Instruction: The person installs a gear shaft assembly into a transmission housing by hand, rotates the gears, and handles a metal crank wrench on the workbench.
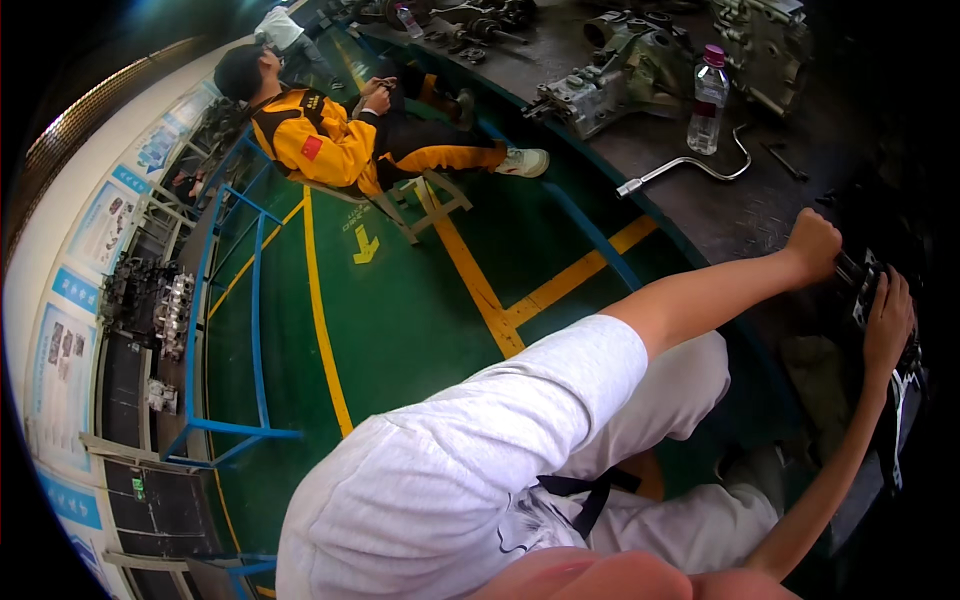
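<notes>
Both hands are busy with a dark part (852,270) at the far right of the view, in deep shadow beside the worktop (700,215). The left hand (815,245) is clenched in a fist about the part's upper end. The right hand (890,315) lies over the lower side with its fingers stretched and close together; whether it grips or only steadies, I can't tell, since the palm is hidden.

I'd judge the job to be under way: both hands are on the part, and neither looks free of it. Nothing plain to see marks a finished step, and what is left I can't say, because the far side is lost in the dark. A cranked wrench (660,173) lies loose on the worktop, in neither hand, near a bottle (707,105) with a pink cap. A metal casing (640,72) sits beyond the bottle, to its left, with its openings exposed.

As for the part's lie, the piece showing below the fist looks like a short rod. Its long axis slants down and rightward, from the left hand toward the right hand's fingertips. Which end is the working one is too dim to tell. The wrench, by contrast, points its thick end left, toward the worktop's edge, while its bent end turns upward.

Across the green floor (370,330), a co-worker (315,140) in orange and black sits on a chair, well apart.
</notes>
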A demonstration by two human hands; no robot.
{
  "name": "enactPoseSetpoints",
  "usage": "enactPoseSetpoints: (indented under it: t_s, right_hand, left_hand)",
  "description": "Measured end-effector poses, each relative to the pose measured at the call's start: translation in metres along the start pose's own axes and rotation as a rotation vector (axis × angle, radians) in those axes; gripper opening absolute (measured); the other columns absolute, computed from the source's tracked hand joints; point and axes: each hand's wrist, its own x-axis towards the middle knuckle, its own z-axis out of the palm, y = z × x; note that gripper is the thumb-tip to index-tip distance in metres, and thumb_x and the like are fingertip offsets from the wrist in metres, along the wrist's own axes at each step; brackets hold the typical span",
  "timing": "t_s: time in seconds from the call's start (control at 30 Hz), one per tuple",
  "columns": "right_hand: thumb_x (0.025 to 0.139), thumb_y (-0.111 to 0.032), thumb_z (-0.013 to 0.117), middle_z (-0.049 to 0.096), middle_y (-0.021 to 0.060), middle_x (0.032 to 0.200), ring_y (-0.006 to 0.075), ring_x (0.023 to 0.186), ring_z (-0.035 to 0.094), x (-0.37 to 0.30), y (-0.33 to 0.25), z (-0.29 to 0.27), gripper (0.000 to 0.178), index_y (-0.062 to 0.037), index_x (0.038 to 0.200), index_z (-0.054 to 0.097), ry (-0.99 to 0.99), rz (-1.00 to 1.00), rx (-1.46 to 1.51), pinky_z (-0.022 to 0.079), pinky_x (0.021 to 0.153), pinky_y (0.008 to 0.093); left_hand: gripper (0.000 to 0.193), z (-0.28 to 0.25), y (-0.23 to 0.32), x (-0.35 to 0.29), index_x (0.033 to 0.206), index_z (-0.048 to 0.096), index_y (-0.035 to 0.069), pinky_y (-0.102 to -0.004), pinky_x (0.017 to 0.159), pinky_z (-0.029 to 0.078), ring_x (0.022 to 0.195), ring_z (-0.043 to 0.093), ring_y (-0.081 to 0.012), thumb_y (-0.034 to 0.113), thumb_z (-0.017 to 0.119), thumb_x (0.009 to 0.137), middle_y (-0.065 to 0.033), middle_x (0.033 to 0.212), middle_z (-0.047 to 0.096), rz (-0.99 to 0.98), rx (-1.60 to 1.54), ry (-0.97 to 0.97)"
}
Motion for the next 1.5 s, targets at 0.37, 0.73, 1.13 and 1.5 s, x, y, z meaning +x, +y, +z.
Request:
enactPoseSetpoints:
  t_s: [0.37, 0.73, 1.13, 1.5]
  right_hand:
    - [0.093, -0.031, 0.046, 0.05, 0.0092, 0.129, 0.028, 0.121, 0.044, -0.018, -0.035, -0.046, 0.041, -0.0101, 0.128, 0.047, 0.08, 0.073, -0.046, 0.028, 0.107, 0.0392]
    - [0.091, -0.029, 0.048, 0.051, 0.0128, 0.126, 0.0288, 0.117, 0.048, -0.016, -0.034, -0.04, 0.04, -0.0076, 0.125, 0.051, 0.089, 0.118, -0.038, 0.03, 0.106, 0.0405]
    - [0.087, -0.026, 0.054, 0.052, 0.0106, 0.119, 0.0313, 0.113, 0.049, -0.014, -0.059, -0.058, 0.035, -0.0079, 0.117, 0.055, 0.133, 0.166, 0.037, 0.032, 0.104, 0.0418]
    - [0.087, -0.027, 0.054, 0.054, 0.0103, 0.118, 0.03, 0.114, 0.048, -0.018, -0.055, -0.056, 0.037, -0.0058, 0.118, 0.055, 0.161, 0.169, 0.028, 0.031, 0.104, 0.0407]
  left_hand:
    - [0.012, 0.003, 0.008, -0.002, 0.058, 0.056, 0.009, -0.0393, 0.063, 0.042, 0.064, 0.059, -0.0297, 0.017, 0.064, 0.056, -0.012, 0.063, 0.059, 0.169, -0.115, 0.592]
    - [0.018, -0.019, 0.021, 0.005, 0.066, 0.068, 0.008, -0.037, 0.061, 0.048, 0.069, 0.065, -0.0286, 0.024, 0.064, 0.059, -0.0141, 0.07, 0.065, 0.041, 0.001, -0.013]
    - [0.011, -0.007, 0.011, -0.011, 0.065, 0.056, 0.007, -0.0384, 0.065, 0.042, 0.07, 0.06, -0.0278, 0.016, 0.063, 0.061, -0.012, 0.07, 0.061, 0.112, -0.059, 0.359]
    - [0.022, -0.131, -0.126, -0.111, 0.084, 0.062, 0.003, -0.0379, 0.067, 0.047, 0.077, 0.06, -0.0295, 0.024, 0.061, 0.078, -0.0143, 0.081, 0.062, -0.072, -0.021, 0.291]
